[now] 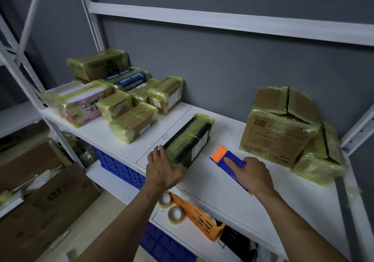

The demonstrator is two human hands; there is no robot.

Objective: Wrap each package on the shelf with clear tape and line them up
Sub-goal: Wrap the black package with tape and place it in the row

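The left hand [164, 168] reached forward on a bare, nearly straight arm. Its fingers curled over the near left corner of the black package [189, 138] and the thumb sat at the near end, so it had a grip on the package. The package lay flat on the white shelf [222, 180], running away from the hand and bound in yellowish clear tape. A white label on its right side was too small to read.

The right hand [253, 174], just right of the package, was wrapped round a blue tape dispenser [232, 160] with an orange front, the forefinger stretched straight along its top. The dispenser pointed forward, apart from the package.

Beyond the right hand stood a large cardboard box [279, 128] bearing a barcode and printed lines that were not legible. It touched another taped package [319, 166] to its right.

Beyond and left of the left hand sat a cluster of taped packages [133, 122] — one pink-and-white [81, 103] with large Chinese characters, one dark blue [127, 77] with blurred white Chinese print.

Below the hands, on a lower shelf, two tape rolls [175, 214] lay beside an orange basket [200, 221].
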